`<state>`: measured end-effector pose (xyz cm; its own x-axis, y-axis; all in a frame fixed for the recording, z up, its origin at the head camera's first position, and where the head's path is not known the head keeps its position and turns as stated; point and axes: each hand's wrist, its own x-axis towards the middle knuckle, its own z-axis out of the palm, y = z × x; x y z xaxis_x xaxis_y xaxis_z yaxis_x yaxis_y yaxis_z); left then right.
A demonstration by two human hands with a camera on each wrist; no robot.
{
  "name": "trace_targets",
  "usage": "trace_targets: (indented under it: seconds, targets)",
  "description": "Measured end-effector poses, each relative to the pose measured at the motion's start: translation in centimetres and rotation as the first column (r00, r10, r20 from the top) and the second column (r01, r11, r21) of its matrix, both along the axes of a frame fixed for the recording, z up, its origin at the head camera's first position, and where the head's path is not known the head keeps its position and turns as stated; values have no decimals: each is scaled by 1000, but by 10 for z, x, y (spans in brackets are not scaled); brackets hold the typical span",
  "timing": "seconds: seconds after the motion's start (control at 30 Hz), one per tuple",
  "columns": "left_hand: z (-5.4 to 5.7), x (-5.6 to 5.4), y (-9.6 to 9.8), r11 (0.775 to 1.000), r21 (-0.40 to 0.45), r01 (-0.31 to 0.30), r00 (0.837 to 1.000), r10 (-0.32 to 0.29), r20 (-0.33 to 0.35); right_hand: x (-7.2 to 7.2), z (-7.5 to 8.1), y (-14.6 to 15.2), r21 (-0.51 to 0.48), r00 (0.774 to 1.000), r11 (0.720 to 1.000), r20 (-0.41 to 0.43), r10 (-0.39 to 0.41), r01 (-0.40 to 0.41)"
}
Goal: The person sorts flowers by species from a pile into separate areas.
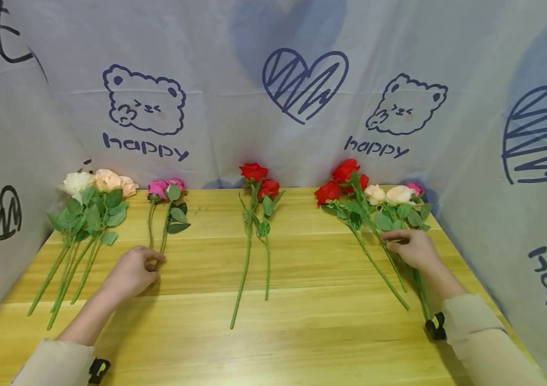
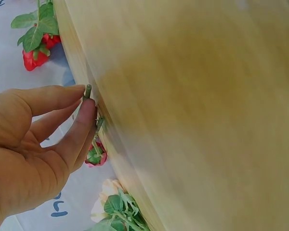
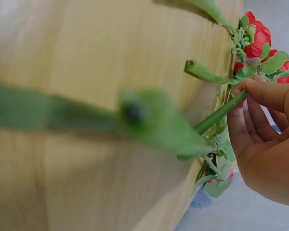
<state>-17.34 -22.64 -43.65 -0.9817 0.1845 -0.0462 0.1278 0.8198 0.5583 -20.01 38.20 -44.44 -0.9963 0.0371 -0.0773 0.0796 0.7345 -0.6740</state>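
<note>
Two pink roses lie at the left centre of the table. My left hand pinches one of their stems near its cut end, between thumb and index finger. The other pink rose's stem end lies close by those fingers. On the right, my right hand pinches a green stem between thumb and fingertips; which bloom it belongs to I cannot tell. Around that hand are red roses, cream roses and a pink rose.
Two red roses lie mid-table, stems toward me. White and peach roses are grouped at the far left. A printed cloth stands behind the wooden table and along both sides.
</note>
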Motion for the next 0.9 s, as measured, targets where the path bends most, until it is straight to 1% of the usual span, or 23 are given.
trace_targets:
  seconds: [0.1, 0.17, 0.27, 0.37, 0.43, 0.47, 0.53, 0.6, 0.63, 0.7, 0.8, 0.83, 0.87, 0.9]
  targets:
    - [2, 1, 0, 999, 35, -26, 1000, 25, 10, 3, 2, -2, -45, 1000, 999, 7, -30, 30]
    - [4, 1, 0, 997, 62, -48, 999, 48, 6, 5, 4, -3, -59, 999, 997, -7, -48, 47]
    - [11, 1, 5, 989, 121, -89, 995, 94, -37, 8, 8, -6, -81, 997, 995, -49, -64, 60]
    - [20, 2, 13, 969, 213, -123, 984, 147, -100, 10, 13, -10, -110, 992, 991, -88, -86, 76]
    - [27, 3, 22, 945, 299, -136, 975, 181, -131, 11, 17, -16, -158, 988, 982, -98, -116, 100]
    - [31, 3, 28, 930, 340, -138, 971, 195, -138, 11, 19, -20, -184, 985, 976, -103, -135, 115]
    - [36, 3, 41, 890, 437, -127, 967, 209, -144, 12, 23, -28, -264, 979, 956, -120, -167, 131]
    - [41, 2, 57, 838, 537, -100, 968, 207, -142, 12, 27, -39, -370, 971, 920, -138, -195, 132]
    - [42, 1, 65, 808, 583, -81, 970, 198, -140, 12, 29, -46, -424, 967, 896, -145, -208, 129]
    - [44, -1, 81, 748, 663, -40, 976, 170, -133, 12, 33, -60, -539, 961, 835, -156, -229, 112]
    - [44, -4, 108, 673, 740, 19, 985, 115, -130, 11, 39, -82, -653, 951, 748, -143, -273, 117]
    - [43, -5, 117, 652, 757, 37, 987, 96, -131, 11, 40, -90, -684, 949, 719, -134, -284, 119]
    - [42, -5, 126, 639, 767, 49, 988, 79, -129, 11, 41, -98, -705, 948, 699, -130, -290, 118]
    - [41, -6, 135, 633, 772, 64, 989, 60, -132, 10, 41, -105, -724, 947, 680, -128, -295, 114]
